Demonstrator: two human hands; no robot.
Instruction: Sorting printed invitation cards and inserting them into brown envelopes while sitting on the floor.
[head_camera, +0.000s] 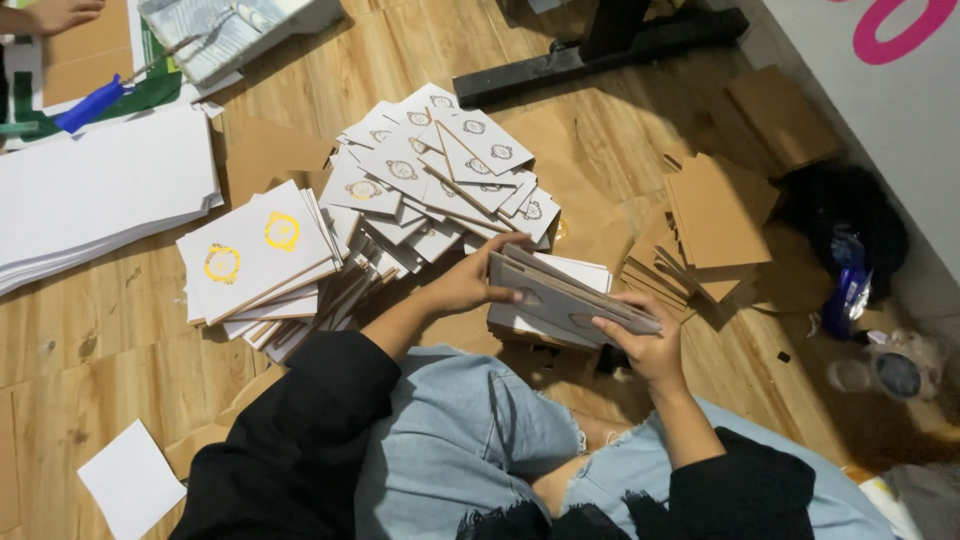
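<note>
Sitting on the wooden floor (110, 330) with knees up in torn pale jeans, the person holds a small stack of cards (565, 295) between both hands, just above the lap; the left hand (470, 283) comes in from a black sleeve, fingers curled over the stack's near-left end, thumb on top; the right hand (645, 345) closes on the lower right corner, wrist bent back toward the body — both hands gripping the same stack, which tilts with its top face toward the camera.

Just beyond the left hand lies a loose heap of white cards (440, 175) with small round emblems, fanned and overlapping; beside it to the left sits a tidier pile (262, 250) whose top card bears two gold emblems; further left, a stack of plain white sheets (100, 190). Right of the hands, brown boards (710, 215) lie scattered, and past them a black bag (850, 215) against the wall.

At the top left corner another person's hand (60, 12) rests near a blue-handled tool (90, 103) — well apart from the cards being held. One white sheet (130, 482) lies alone on the floor at lower left.
</note>
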